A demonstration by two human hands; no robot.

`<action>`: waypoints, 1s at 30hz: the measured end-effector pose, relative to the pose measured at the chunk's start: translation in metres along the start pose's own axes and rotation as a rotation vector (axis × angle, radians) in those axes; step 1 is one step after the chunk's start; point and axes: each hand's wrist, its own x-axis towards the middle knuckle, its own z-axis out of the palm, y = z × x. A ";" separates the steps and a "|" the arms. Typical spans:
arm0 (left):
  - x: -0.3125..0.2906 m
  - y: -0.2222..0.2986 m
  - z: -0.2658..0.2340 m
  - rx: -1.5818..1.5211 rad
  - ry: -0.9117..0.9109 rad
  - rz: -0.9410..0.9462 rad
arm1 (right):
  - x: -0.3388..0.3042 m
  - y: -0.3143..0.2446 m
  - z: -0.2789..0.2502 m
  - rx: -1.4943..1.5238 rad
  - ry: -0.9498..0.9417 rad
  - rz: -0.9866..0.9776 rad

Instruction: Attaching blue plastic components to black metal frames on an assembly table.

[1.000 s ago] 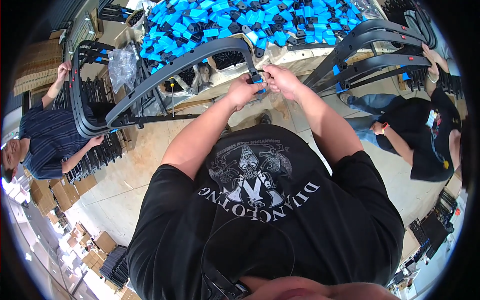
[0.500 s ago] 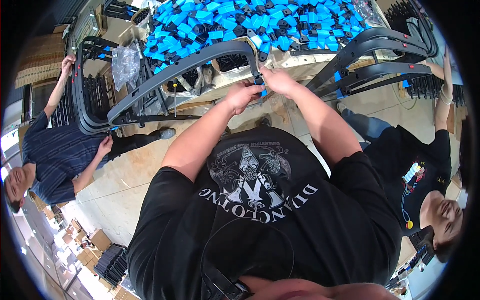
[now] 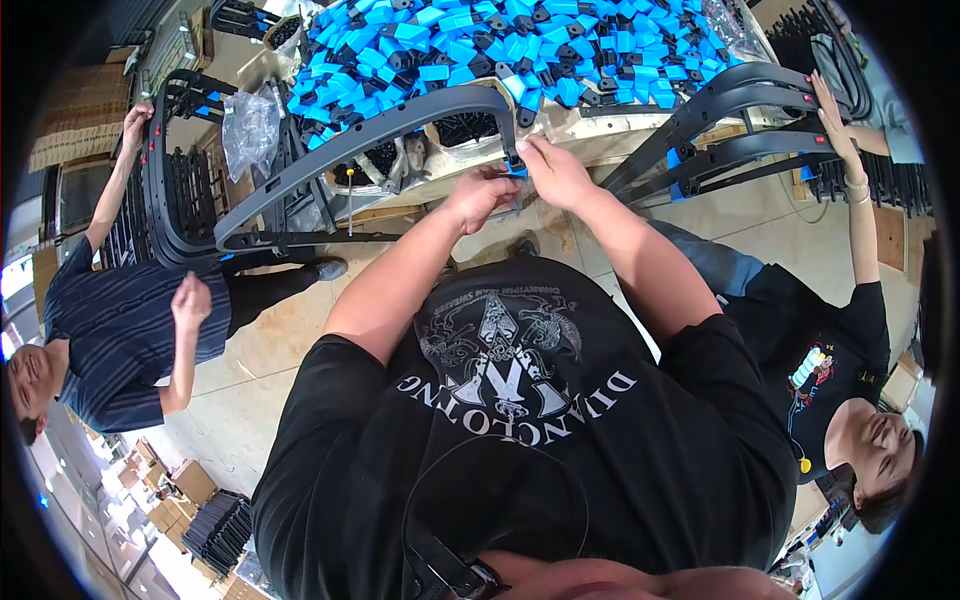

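Head view, sole entry.

Item: one dark curved frame (image 3: pixel 375 117), spanning the space before you, its near end sitting between your hands at the front of the worktop (image 3: pixel 590 122).

Item: one blue piece (image 3: pixel 517 170), showing at that end; it is apparently being fitted, though your fingers are hiding whether it is fully seated.

Item: left hand (image 3: pixel 480 197), bending its fingers at the blue piece; whether it is gripping or merely touching, you are not showing clearly.

Item: right hand (image 3: pixel 553 172), closing on the frame's end, thumb lying along it.

Done, by the look of it: the stacked frames (image 3: pixel 740 90) on your right are bearing blue pieces near their lower ends; a co-worker's hand (image 3: pixel 835 120) is resting against them.

Left: your own frame's end is seemingly awaiting completion; a large heap of blue and black pieces (image 3: pixel 560 45) is lying loose on the worktop.

Sundries: a yellow-handled screwdriver (image 3: pixel 350 175) is standing out beneath the frame; a clear plastic bag (image 3: pixel 250 135) is hanging farther left.
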 end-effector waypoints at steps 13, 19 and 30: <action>-0.085 0.061 0.050 1.045 0.053 0.943 | -0.032 -0.003 -0.016 1.691 -0.604 0.368; -0.092 0.067 0.060 1.267 0.066 0.974 | -0.037 -0.005 -0.005 1.610 -0.570 0.413; -0.086 0.056 0.060 1.290 0.029 1.025 | -0.041 -0.010 0.001 1.553 -0.437 0.461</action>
